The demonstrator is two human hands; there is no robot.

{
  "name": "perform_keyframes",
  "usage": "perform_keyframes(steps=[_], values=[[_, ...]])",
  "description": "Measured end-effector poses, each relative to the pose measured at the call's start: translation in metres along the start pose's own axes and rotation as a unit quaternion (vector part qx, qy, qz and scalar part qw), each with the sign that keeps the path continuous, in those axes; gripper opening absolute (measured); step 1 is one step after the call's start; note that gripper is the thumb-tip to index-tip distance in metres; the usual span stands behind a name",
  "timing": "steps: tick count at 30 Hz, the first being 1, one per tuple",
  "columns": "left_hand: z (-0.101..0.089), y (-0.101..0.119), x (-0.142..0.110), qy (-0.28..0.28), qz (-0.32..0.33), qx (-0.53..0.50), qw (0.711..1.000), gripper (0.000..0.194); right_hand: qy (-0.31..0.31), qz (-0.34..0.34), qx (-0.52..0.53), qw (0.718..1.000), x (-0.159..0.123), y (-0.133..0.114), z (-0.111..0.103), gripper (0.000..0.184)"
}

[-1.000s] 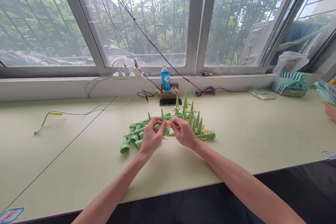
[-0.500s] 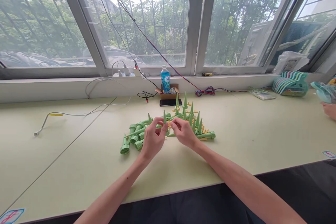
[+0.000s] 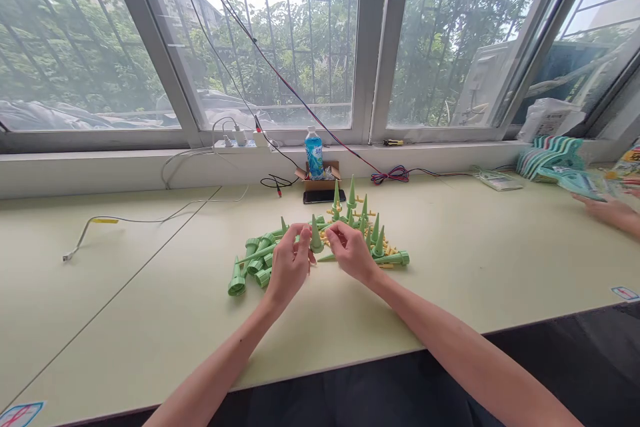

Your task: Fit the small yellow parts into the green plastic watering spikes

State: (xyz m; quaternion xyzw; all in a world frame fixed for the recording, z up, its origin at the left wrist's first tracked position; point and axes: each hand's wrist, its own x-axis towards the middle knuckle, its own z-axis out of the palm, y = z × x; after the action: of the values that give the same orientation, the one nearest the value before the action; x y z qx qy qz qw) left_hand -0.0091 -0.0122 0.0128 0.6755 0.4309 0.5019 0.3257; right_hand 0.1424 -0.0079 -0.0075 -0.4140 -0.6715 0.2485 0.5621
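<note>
My left hand (image 3: 291, 257) grips a green plastic watering spike (image 3: 317, 237), its pointed end up, between thumb and fingers. Close to the right of that spike is my right hand (image 3: 350, 250), its thumb and fingertips pinched together; what they hold, if anything, is too small to make out. Loose green spikes (image 3: 260, 260) lie heaped beside my left hand. Beyond my right hand, several green spikes (image 3: 379, 241) stand point up among small yellow plastic pieces (image 3: 393, 248).
A blue-labelled bottle (image 3: 314, 153) stands by a small cardboard box (image 3: 320, 183), with a phone (image 3: 324, 197) in front. Cables (image 3: 391, 175) run along the sill. At the right, a person's hand (image 3: 613, 212) is near teal hangers (image 3: 550, 159).
The spike in my left hand shows more fully now, with my left thumb shifted off its front. At the right, the other person's hand has moved left, towards the stacked hangers.
</note>
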Motion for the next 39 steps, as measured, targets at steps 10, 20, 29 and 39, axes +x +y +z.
perform_keyframes(steps=[10,20,29,39], values=[[0.0012,0.004,0.0035,-0.036,-0.106,-0.149,0.982,0.04,0.026,-0.052,-0.035,0.998,-0.001,-0.0037,-0.0011,0.03],[0.0014,0.0042,0.0041,-0.117,-0.179,-0.21,0.954,0.042,0.02,-0.076,-0.05,0.996,-0.0016,-0.001,-0.0007,0.026],[0.0005,0.0029,0.0039,-0.107,-0.155,-0.207,0.96,0.036,0.01,-0.06,-0.036,0.997,-0.001,0.0008,-0.0001,0.024],[0.0027,-0.0007,0.002,-0.068,-0.051,-0.111,0.99,0.03,-0.002,-0.043,-0.036,0.998,0.0,-0.0008,-0.0015,0.024]])
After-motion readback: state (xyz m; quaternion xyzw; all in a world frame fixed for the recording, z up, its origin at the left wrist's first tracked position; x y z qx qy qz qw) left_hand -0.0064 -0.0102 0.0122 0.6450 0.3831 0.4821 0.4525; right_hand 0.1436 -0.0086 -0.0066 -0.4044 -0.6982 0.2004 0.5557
